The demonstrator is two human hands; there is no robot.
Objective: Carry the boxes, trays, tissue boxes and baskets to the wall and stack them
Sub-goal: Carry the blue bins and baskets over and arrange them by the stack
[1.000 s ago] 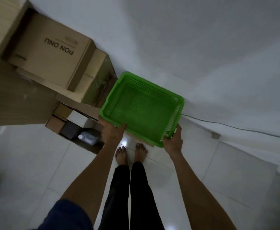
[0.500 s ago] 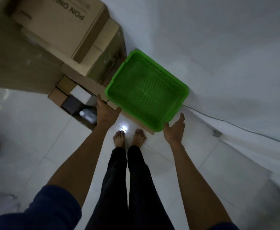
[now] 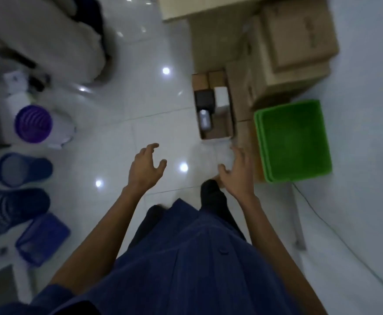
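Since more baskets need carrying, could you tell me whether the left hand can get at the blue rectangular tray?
Probably yes: the left hand is empty and open, nothing seems to lie on the blue rectangular tray, and the floor between them looks free. Bending down seems needed.

On your right, the basket (image 3: pixel 292 142) sits on a box (image 3: pixel 245 137) against the wall (image 3: pixel 363 110), with the stacked boxes (image 3: pixel 299 42) just beyond it. Left of them, an open box (image 3: pixel 230 123) stands on the floor (image 3: pixel 140 105). Well to your left lie the far round basket (image 3: pixel 33 123), the middle round basket (image 3: pixel 23 169), the near round basket (image 3: pixel 11 210) and, nearest, a tray (image 3: pixel 42 238). Your left hand (image 3: pixel 144 169) and right hand (image 3: pixel 238 171) hang between the two groups.
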